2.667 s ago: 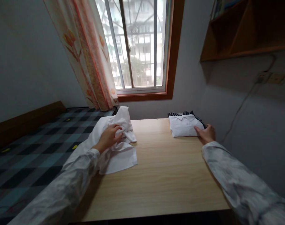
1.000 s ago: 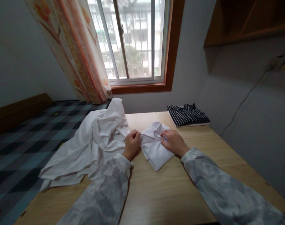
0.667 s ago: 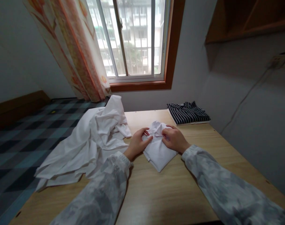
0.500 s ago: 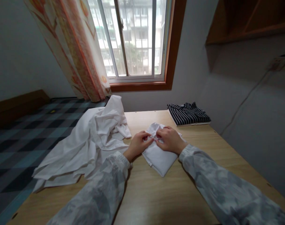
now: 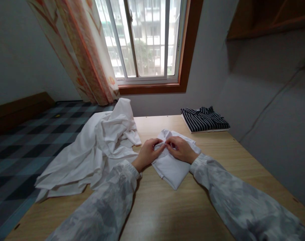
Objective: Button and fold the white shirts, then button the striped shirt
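Note:
A folded white shirt (image 5: pixel 171 167) lies in the middle of the wooden table (image 5: pixel 182 214), one corner pointing toward me. My left hand (image 5: pixel 147 154) and my right hand (image 5: pixel 181 149) meet at its collar, and the fingertips of both pinch the cloth there. A crumpled white garment (image 5: pixel 97 147) is heaped just left of my left hand and spills over the table's left edge. A folded navy striped shirt (image 5: pixel 204 119) sits at the far right of the table, apart from both hands.
A bed with a dark checked cover (image 5: pixel 29 140) lies left of the table. Behind the table are a window (image 5: pixel 144 40) with a patterned curtain (image 5: pixel 84 53). A grey wall (image 5: pixel 275 107) runs along the right, with a wooden shelf (image 5: pixel 268 16) above.
My right hand brought the folded white shirt from the striped pile to the table's middle. My left hand left the crumpled garment, and both hands closed in on the collar.

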`<state>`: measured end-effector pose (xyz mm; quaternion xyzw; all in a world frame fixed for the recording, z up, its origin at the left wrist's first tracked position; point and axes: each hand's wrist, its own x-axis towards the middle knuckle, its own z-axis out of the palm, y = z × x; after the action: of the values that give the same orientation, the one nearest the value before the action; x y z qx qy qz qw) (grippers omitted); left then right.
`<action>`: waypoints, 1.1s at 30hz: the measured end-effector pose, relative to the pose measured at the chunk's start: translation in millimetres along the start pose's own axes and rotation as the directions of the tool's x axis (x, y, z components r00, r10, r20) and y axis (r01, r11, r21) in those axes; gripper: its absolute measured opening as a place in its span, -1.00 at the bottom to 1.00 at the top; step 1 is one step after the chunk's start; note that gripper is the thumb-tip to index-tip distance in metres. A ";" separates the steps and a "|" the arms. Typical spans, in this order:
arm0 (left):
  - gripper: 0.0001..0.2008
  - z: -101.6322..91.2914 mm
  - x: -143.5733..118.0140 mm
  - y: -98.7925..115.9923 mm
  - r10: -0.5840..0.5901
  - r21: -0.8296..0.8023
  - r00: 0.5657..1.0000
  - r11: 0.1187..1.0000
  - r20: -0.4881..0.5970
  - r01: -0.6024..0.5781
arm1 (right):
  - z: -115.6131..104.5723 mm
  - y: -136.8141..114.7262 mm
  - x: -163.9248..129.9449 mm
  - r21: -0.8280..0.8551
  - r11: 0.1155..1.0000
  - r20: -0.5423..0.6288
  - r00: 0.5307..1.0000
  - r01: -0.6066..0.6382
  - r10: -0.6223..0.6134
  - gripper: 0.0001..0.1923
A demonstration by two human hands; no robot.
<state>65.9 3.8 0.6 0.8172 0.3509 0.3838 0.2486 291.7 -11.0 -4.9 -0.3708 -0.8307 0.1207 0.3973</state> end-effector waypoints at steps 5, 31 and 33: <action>-0.75 -2.8 -1.3 5.9 0.074 0.104 0.997 0.992 0.033 -0.077 | 1.6 0.7 -0.1 0.076 0.997 -0.018 1.000 -0.020 0.021 -0.94; -0.68 0.0 -3.9 12.6 -0.091 -0.226 0.988 0.967 0.124 0.118 | 6.2 18.3 4.5 0.346 0.907 -0.144 0.942 -0.238 0.302 -0.71; -0.67 2.0 -4.3 6.6 -0.192 -0.271 0.981 0.945 -0.002 0.184 | 6.7 24.7 4.8 0.406 0.869 -0.229 0.889 -0.283 0.397 -0.63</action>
<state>68.1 -3.9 1.9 0.7329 0.3751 0.4139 0.3882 297.7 10.2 -18.8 -0.4472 -0.6431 0.2814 0.5542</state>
